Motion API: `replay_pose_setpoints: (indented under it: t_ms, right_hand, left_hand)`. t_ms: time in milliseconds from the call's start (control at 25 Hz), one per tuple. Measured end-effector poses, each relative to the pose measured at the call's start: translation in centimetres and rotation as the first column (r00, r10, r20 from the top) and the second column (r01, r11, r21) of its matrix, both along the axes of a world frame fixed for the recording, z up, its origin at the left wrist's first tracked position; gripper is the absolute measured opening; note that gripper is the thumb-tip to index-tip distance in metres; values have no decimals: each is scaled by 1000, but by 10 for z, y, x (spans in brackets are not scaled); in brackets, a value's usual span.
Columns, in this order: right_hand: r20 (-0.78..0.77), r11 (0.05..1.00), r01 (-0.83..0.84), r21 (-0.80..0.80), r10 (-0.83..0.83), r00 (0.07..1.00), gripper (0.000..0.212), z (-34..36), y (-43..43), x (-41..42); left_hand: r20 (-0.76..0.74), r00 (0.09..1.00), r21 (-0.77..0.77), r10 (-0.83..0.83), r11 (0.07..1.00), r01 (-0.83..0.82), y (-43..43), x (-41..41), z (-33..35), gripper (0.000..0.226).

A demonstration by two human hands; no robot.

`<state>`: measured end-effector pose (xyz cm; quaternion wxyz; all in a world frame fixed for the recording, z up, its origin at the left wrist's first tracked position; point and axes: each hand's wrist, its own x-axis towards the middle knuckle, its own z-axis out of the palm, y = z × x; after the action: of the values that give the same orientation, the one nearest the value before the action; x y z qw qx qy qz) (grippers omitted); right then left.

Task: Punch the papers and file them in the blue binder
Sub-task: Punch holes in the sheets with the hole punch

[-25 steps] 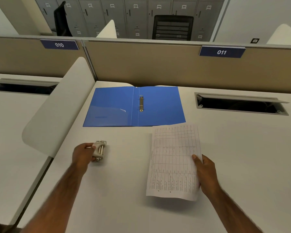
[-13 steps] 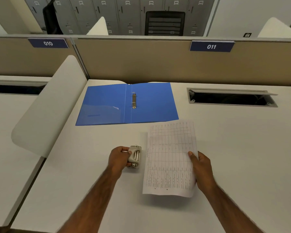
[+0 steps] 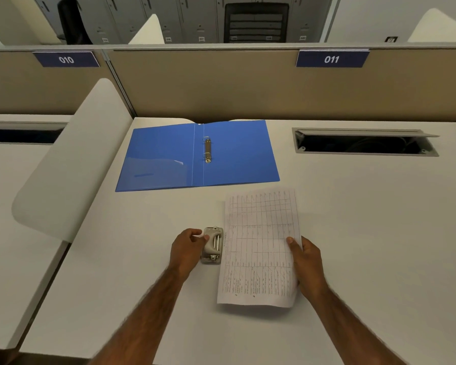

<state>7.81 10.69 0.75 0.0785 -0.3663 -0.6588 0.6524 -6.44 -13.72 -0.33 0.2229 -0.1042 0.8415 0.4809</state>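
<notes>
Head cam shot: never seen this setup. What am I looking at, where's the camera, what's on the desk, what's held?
There is no robot here. A person wears a wide-angle camera on the head, looking forward and down, so both bare arms reach in from the bottom edge. The white desk carries an open blue binder lying flat, its metal rings showing at the spine. The left hand grips a small grey hole punch standing on the desk. The right hand holds printed paper by its right edge, its left edge right beside the punch. An open cable hatch sits to the right.

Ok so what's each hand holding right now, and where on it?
The left hand grips the hole punch by its left side. The right hand pinches the paper sheet at its right edge.
</notes>
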Motion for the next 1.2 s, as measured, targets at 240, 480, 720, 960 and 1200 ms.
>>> replay_pose_setpoints:
  t_ms: [240,480,720,960,1200]
  right_hand:
    - [-5,1000,-26,18,26,1000,14,-4,-11,-2]
    - [10,998,-55,28,55,998,19,-9,-18,-9]
    - [15,997,-73,24,72,997,17,-10,-21,-20]
    - [40,994,-92,58,90,995,16,-15,-15,-20]
    - [58,990,-115,82,110,992,20,-18,-15,-19]
  left_hand:
    - [17,1000,21,-6,1000,5,0,-2,1,27]
    - [24,999,5,-34,999,33,1,-5,1,27]
    - [21,999,-29,-48,998,48,2,-5,1,23]
    - [-42,992,-135,-117,985,110,9,-2,4,27]
    - [-72,986,-179,-151,974,137,10,-3,2,29]
